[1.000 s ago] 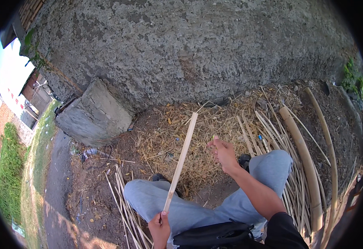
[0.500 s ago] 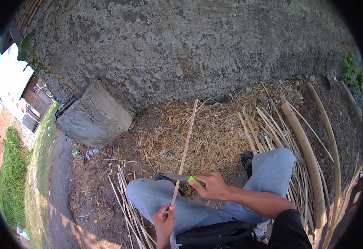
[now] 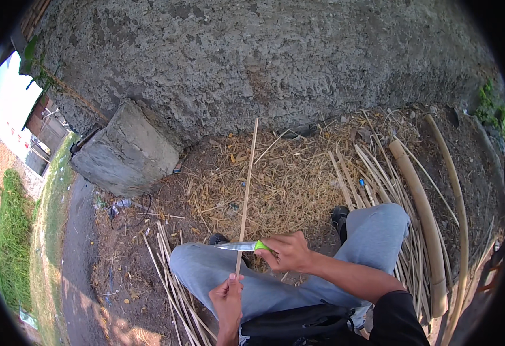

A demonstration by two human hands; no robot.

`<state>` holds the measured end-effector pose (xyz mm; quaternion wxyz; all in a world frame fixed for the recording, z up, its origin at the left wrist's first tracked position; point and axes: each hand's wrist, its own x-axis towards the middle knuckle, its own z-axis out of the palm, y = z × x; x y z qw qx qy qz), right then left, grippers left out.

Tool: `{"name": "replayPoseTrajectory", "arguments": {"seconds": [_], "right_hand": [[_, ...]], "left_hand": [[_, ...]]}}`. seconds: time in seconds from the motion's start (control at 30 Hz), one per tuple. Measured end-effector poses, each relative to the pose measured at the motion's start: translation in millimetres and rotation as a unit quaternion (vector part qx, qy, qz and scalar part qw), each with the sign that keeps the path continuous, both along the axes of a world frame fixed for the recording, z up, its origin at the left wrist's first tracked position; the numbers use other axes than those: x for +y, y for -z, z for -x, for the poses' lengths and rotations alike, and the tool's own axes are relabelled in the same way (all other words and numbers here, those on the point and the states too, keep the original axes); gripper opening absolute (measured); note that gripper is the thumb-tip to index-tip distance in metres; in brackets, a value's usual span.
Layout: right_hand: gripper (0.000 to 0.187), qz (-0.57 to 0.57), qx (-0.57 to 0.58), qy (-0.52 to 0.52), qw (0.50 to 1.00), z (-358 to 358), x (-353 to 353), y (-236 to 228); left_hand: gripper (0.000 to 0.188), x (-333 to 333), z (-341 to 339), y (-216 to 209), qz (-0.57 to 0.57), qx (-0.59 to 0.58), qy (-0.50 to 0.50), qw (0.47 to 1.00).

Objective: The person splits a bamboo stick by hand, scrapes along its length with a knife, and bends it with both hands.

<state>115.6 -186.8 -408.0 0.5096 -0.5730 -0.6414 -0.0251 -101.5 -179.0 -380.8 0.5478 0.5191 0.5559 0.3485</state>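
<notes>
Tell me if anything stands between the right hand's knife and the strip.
Nothing visible does. The right hand holds the knife with its blade across the strip, beyond the left hand. Whether the edge touches, I cannot tell.

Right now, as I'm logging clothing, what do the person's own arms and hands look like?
The left hand and right hand are gloveless. A black cloth sleeve stops above the bare right forearm; no left sleeve shows.

Outdoor yard | rough grey wall | straw-like shavings | path, grass | seemingly a building, left rim glary
</notes>
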Motion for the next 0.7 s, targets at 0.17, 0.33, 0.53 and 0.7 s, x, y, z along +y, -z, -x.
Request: {"name": "replayPoseTrajectory", "arguments": {"seconds": [0.17,0.33,0.53,0.7], "right_hand": [[0.027,0.018,-0.032,0.011,0.999,3,11,8],[0.027,0.040,-0.054,0.010,0.998,7,11,9],[0.026,0.026,-0.040,0.018,0.999,5,11,6],[0.027,0.032,-0.023,0.056,0.998,-6,17,5]], "left_hand": [[0.035,2,7,11,-0.013,-0.005,-0.020,1.000],[0.035,-2,10,13,-0.012,-0.003,-0.024,1.000],[0.036,-1,12,12,-0.025,0.017,-0.016,0.999],[0.038,-3,16,24,-0.064,0.025,0.009,0.998]]}}
